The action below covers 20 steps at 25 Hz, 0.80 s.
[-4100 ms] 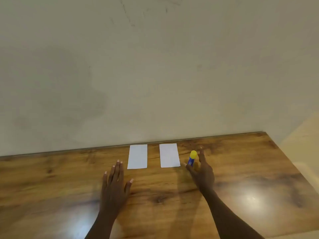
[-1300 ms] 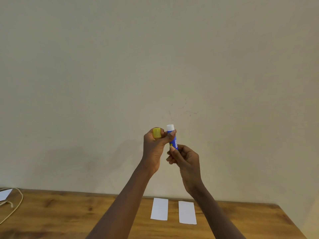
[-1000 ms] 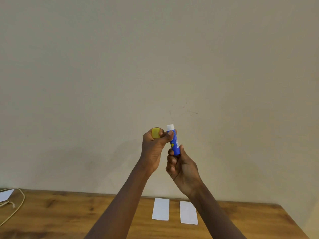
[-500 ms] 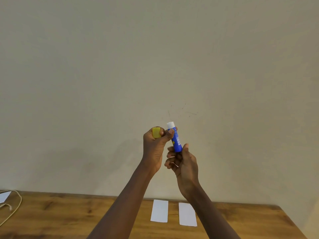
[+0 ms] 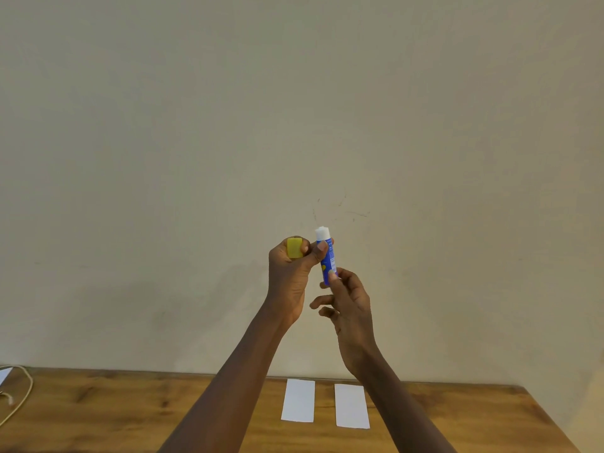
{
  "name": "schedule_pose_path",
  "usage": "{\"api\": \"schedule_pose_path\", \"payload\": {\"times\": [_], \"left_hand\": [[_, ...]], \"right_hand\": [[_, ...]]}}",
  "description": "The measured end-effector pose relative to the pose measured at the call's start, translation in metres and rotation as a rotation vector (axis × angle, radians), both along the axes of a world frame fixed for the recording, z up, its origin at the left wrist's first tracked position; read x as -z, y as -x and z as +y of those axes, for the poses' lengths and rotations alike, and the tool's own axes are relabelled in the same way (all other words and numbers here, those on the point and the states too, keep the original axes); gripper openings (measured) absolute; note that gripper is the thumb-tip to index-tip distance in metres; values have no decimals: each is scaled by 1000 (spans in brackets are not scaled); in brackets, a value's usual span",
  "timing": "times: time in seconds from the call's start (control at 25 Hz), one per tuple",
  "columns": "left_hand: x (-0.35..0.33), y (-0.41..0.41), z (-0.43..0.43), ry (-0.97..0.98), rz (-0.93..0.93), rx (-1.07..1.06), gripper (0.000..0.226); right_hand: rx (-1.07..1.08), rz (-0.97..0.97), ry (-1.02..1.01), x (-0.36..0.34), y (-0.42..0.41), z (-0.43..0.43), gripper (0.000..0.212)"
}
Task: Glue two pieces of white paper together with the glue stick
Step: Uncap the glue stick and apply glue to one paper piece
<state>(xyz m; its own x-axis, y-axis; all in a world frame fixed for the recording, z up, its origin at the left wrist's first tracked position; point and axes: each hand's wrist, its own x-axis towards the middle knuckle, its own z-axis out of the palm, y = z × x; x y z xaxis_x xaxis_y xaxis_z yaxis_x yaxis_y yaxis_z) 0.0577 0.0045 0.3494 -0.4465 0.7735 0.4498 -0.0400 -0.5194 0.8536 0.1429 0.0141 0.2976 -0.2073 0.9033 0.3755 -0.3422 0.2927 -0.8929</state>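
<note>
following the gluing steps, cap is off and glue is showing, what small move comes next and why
Probably the right hand takes the glue stick alone and lowers it toward a paper. The yellow cap is off, held in the left hand, white glue stands out at the top, and the left paper and right paper lie apart on the table.

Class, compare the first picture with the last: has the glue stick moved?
Yes. The glue stick has risen off the table, where it stood right of the right paper, into the left hand and right hand.
</note>
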Motion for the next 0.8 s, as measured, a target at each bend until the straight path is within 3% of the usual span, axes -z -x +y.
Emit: {"api": "schedule_pose_path", "payload": {"times": [0.12, 0.24, 0.4, 0.56, 0.72, 0.8], "left_hand": [[-1, -3, -1, 2, 6, 0, 34], [-2, -4, -2, 5, -12, 30, 35], [-2, -2, -1, 4, 10, 16, 33], [0, -4, 0, 1, 27, -2, 35], [1, -5, 2, -5, 33, 23, 34], [2, -6, 1, 0, 43, 17, 35]], "right_hand": [[87, -47, -53, 2, 2, 0, 21], [-24, 81, 86, 0, 1, -2, 36], [33, 28, 18, 0, 0, -2, 12], [27, 32, 68, 1, 0, 1, 33], [42, -4, 10, 3, 0, 0, 21], [25, 24, 24, 2, -1, 0, 31]]}}
